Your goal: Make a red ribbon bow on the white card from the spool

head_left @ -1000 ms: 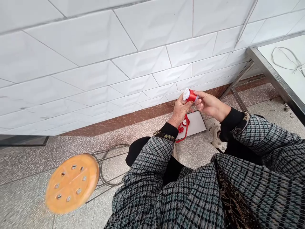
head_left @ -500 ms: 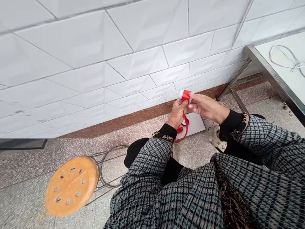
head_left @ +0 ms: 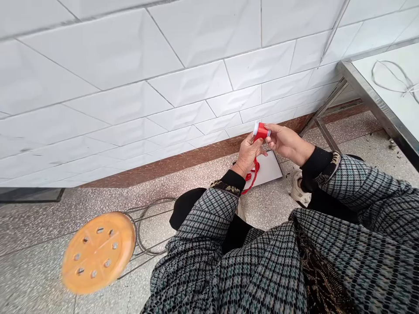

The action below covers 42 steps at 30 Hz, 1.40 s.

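Note:
A small spool of red thread [head_left: 261, 130] with white end caps is held up in front of the tiled wall. My right hand [head_left: 287, 143] is closed on its right end. My left hand [head_left: 249, 152] is closed just below and left of the spool, fingertips touching it, and red cord [head_left: 252, 175] hangs in a loop from under this hand. Behind the hands a flat white board [head_left: 269, 169] lies on the floor.
An orange round stool [head_left: 97, 252] with a wire frame stands at lower left. A steel table [head_left: 376, 102] with a loop of thin wire on top is at the right. White tiled wall [head_left: 163, 87] ahead; speckled floor below. My knees fill the foreground.
The spool has been turned and shifted slightly between the hands; both hands stay closed around it. The view moved a little.

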{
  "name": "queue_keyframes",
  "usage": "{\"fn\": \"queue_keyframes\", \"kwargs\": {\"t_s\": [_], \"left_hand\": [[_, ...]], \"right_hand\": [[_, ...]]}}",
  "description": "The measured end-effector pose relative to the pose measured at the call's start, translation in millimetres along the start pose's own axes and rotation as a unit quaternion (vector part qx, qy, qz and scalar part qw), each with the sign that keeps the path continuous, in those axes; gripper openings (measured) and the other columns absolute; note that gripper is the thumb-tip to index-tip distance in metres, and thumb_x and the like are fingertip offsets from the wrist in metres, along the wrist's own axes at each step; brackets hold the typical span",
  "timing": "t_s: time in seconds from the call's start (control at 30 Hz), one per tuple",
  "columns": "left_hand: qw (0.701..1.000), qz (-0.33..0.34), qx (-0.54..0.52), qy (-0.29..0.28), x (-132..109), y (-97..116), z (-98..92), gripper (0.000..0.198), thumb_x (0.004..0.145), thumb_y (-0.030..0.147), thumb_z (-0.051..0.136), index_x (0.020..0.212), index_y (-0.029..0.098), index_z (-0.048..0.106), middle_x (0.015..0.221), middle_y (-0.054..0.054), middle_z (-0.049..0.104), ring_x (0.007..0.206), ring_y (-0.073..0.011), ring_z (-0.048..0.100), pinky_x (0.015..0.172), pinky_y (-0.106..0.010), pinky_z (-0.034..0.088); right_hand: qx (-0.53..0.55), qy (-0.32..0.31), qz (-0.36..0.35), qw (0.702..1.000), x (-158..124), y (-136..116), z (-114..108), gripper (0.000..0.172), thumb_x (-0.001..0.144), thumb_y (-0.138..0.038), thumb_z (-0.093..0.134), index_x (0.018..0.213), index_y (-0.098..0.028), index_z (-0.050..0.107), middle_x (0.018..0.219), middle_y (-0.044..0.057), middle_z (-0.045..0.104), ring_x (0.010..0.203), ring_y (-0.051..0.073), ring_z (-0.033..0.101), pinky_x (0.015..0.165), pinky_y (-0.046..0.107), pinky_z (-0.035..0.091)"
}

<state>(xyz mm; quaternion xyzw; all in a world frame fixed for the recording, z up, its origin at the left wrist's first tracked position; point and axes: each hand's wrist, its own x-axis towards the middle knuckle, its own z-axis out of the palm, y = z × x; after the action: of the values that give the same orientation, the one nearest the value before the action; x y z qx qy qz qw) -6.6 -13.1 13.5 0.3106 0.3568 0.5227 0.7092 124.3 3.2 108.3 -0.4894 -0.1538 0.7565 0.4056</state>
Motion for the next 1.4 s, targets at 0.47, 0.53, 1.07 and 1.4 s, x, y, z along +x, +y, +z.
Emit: {"fn": "queue_keyframes", "kwargs": {"t_s": [0.47, 0.53, 1.07, 1.4], "left_hand": [[0.998, -0.019, -0.048, 0.045, -2, 2, 5.2, 0.062, 0.056, 0.051, 0.102, 0.091, 0.018, 0.063, 0.05, 0.013, 0.046, 0.038, -0.0028, 0.04, 0.043, -0.019, 0.039], [0.997, -0.016, -0.04, 0.057, -2, 3, 9.0, 0.063, 0.055, 0.049, 0.102, 0.094, 0.018, 0.064, 0.056, 0.011, 0.053, 0.042, -0.0034, 0.045, 0.043, -0.018, 0.039], [1.0, 0.016, 0.009, -0.021, -2, 9, -1.7, 0.06, 0.057, 0.051, 0.102, 0.096, 0.019, 0.068, 0.047, 0.014, 0.041, 0.039, -0.0032, 0.028, 0.048, -0.024, 0.049], [0.998, -0.013, -0.056, 0.037, -3, 5, 11.5, 0.059, 0.054, 0.051, 0.103, 0.078, 0.017, 0.061, 0.05, 0.012, 0.044, 0.04, -0.0006, 0.036, 0.043, -0.016, 0.034]], "right_hand": [[-0.001, -0.058, 0.033, 0.998, -8, 10, 0, 0.023, 0.112, -0.017, 0.057, 0.091, -0.015, 0.066, 0.066, 0.0, 0.071, 0.047, 0.007, 0.064, 0.04, 0.012, 0.048], [-0.012, -0.048, 0.003, 0.999, -7, 15, 1, 0.024, 0.111, -0.016, 0.059, 0.088, -0.014, 0.066, 0.063, -0.001, 0.068, 0.045, 0.007, 0.062, 0.039, 0.012, 0.047], [0.03, -0.028, 0.129, 0.991, -5, -8, -2, 0.03, 0.114, -0.022, 0.053, 0.086, -0.016, 0.062, 0.051, -0.006, 0.055, 0.036, 0.004, 0.046, 0.034, 0.008, 0.04], [-0.062, 0.006, -0.046, 0.997, -2, 13, 0, 0.028, 0.109, -0.016, 0.059, 0.083, -0.014, 0.068, 0.064, 0.0, 0.069, 0.044, 0.006, 0.058, 0.039, 0.015, 0.041]]}}
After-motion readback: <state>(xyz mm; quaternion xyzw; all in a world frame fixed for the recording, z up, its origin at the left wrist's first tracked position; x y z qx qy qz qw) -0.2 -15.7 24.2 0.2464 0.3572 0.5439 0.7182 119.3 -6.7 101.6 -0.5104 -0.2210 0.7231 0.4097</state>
